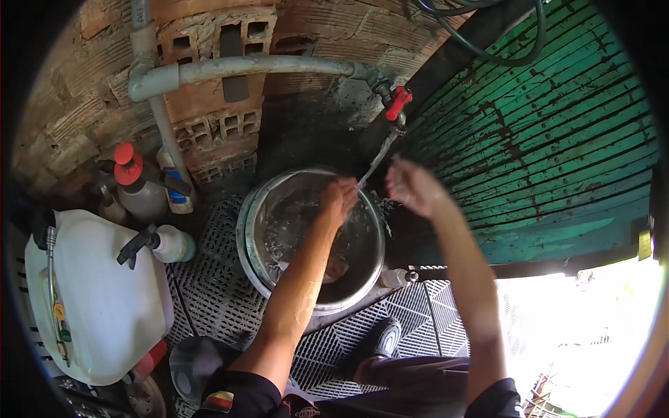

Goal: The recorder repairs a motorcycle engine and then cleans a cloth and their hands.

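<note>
Water runs in a stream from a wall tap with a red handle. My left hand is over the rim of a round metal tub, at the edge of the stream, fingers loosely bent and nothing seen in them. To the right of the stream my right hand is raised, slightly blurred, its fingers apart and holding nothing that I can see. Water splashes around the hands. In the tub stands cloudy water, with a pale, soft-looking thing partly hidden by my left forearm.
A white plastic jug, a spray bottle and a grey pump sprayer with a red top stand on the left. A small bottle lies beside the tub on grated floor mats. Green slatted metal borders the right.
</note>
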Demonstrator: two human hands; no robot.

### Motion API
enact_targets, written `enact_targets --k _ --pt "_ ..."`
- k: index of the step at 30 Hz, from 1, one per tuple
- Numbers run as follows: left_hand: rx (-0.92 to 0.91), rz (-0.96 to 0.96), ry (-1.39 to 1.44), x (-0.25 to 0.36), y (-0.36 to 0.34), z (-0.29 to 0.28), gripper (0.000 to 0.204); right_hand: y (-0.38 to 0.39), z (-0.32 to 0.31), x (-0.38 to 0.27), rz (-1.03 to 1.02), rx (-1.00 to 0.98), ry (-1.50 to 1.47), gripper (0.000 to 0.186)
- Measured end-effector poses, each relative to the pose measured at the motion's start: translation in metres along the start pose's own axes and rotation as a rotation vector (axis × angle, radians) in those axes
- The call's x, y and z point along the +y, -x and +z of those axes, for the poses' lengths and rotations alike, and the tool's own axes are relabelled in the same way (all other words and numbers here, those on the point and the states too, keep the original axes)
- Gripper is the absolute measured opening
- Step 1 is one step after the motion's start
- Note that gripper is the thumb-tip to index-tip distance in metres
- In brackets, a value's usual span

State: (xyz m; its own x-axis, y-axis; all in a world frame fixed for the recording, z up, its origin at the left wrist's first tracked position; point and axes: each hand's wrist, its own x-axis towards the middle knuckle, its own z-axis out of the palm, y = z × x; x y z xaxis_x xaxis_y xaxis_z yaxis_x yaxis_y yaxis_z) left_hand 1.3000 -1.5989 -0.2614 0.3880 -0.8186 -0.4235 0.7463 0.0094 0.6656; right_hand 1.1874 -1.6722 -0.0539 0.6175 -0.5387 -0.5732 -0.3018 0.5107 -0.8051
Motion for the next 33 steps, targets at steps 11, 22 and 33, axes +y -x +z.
enact_targets --k 11,22,33 --pt "-0.097 -0.149 0.544 -0.035 0.004 0.011 0.028 0.102 0.114 -0.19 -0.454 0.072 0.859 0.043" --pt "-0.073 -0.037 0.525 0.012 0.02 0.026 0.035 0.012 0.02 0.002 -0.488 0.468 0.087 0.045" --pt "0.205 1.183 -0.989 0.05 0.077 0.052 0.036 -0.066 0.049 0.114 -0.303 -0.464 -0.463 0.055"
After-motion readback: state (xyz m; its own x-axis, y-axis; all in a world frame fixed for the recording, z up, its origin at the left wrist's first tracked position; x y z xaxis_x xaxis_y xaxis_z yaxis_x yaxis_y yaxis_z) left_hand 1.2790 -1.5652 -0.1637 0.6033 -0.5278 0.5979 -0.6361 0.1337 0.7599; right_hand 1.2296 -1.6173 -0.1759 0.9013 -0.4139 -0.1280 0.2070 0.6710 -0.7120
